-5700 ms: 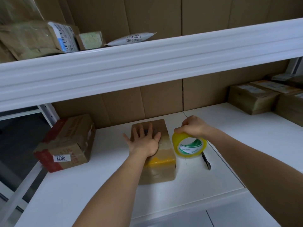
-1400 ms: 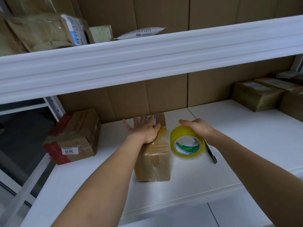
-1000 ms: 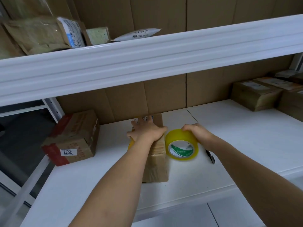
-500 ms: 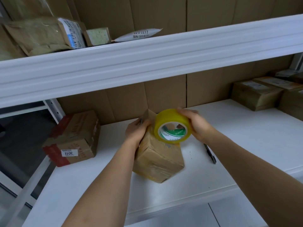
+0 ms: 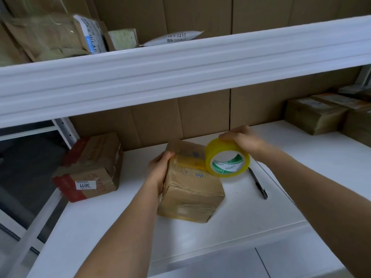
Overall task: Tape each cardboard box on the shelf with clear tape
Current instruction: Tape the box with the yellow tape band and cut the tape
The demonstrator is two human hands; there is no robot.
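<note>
A small brown cardboard box [image 5: 190, 187] wrapped in shiny tape sits tilted on the white shelf [image 5: 251, 213], near the middle. My left hand [image 5: 158, 171] grips its left upper edge. My right hand [image 5: 243, 140] holds a yellowish roll of clear tape [image 5: 227, 157] against the box's upper right side, with the roll's open core facing me. A strip of tape runs across the box top beside the roll.
A second cardboard box [image 5: 90, 167] with red tape and a label stands at the left end of the shelf. A black pen [image 5: 258, 182] lies right of the roll. Several taped boxes [image 5: 315, 115] sit at the far right. Parcels [image 5: 60, 37] lie on the upper shelf.
Over the last second my left hand lifted and turned the box onto another face. The tape roll rose from the shelf to the box's top, then shifted right along it.
</note>
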